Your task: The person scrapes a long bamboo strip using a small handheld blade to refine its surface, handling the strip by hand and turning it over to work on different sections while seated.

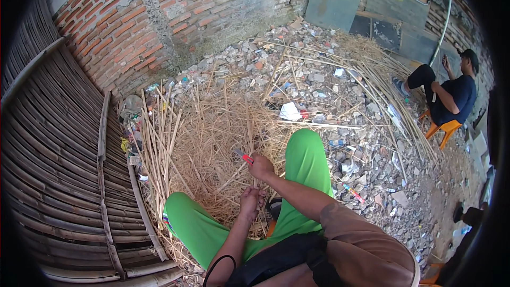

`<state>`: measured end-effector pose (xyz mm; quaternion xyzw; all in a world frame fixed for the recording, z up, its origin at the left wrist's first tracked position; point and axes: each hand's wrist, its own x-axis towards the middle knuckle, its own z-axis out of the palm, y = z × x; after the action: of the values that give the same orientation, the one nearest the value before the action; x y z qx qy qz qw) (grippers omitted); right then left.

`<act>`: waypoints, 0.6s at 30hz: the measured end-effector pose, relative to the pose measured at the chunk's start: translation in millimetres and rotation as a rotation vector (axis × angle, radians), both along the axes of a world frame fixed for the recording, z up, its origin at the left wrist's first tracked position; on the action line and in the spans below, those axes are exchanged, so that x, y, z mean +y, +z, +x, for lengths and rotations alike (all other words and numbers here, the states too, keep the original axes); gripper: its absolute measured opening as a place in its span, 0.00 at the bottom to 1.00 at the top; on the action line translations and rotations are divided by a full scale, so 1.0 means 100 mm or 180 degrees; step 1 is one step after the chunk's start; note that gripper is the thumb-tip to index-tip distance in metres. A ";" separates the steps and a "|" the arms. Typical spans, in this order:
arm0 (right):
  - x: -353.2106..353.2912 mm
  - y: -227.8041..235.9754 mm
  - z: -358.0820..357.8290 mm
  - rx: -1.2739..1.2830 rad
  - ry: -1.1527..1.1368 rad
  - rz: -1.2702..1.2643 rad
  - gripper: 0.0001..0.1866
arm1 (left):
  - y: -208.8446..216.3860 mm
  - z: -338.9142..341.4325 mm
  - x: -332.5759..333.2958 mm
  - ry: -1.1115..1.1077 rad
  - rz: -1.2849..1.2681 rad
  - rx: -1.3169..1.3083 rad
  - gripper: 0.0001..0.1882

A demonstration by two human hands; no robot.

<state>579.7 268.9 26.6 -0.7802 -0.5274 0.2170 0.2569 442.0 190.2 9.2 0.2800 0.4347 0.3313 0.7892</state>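
Yard: a brick wall [207, 13] backs ground strewn with rubble [372, 180], and a panel of dark bamboo slats [48, 149] fills the left side.
Shavings: a loose, pale heap of shavings [212, 133] spreads in front of the person, probably gathered there because it lies right under the hands.
Red knife: the red knife [247, 159] is over the near part of the heap, between the knees, its blade pointing forward and left (likely to keep the edge off the fingers).
Right hand: the right hand [261, 168] is closed around the knife's handle, ahead of the other hand.
Left hand: the left hand [249, 202] is curled, seemingly pinching a thin strip [255, 183], though the contact is too small to be sure.
Green trousers: the green trousers [305, 157] show knees spread wide, perhaps leaving both hands room.
Long strips: a bunch of long strips [162, 149] lies left of the heap, seemingly within easy reach.
Orange stool: a co-worker [451, 98] sits on an orange stool [443, 127], well apart at right.
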 end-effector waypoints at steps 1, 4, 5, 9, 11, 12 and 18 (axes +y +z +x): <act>0.02 0.00 -0.02 0.0006 0.0030 0.0038 0.13 | 0.02 -0.01 0.02 0.0011 0.0015 0.0017 0.03; 0.01 -0.01 -0.01 0.0032 0.0038 0.0028 0.13 | 0.06 0.00 -0.01 -0.0004 0.0016 0.0096 0.01; 0.02 -0.01 -0.01 0.0054 0.0078 0.0047 0.13 | 0.07 -0.01 0.00 0.0036 0.0035 0.0118 0.01; 0.07 -0.01 -0.01 -0.0006 0.0071 0.0050 0.14 | 0.00 -0.07 0.08 0.0148 -0.0549 -0.0476 0.07; 0.05 0.01 -0.03 0.0153 -0.0159 -0.0086 0.15 | -0.10 -0.15 0.11 0.0001 -0.0949 -0.1329 0.08; 0.07 0.03 -0.04 0.0115 -0.0082 -0.0104 0.15 | -0.15 -0.17 0.11 0.0076 -0.0949 -0.1377 0.08; 0.06 -0.01 -0.03 0.0084 -0.0016 -0.0078 0.16 | -0.12 -0.12 0.06 0.0310 -0.0812 -0.1222 0.08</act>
<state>576.9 275.2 26.1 -0.7817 -0.5193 0.2331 0.2548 430.0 196.1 -3.0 0.0885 0.3280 0.3586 0.8695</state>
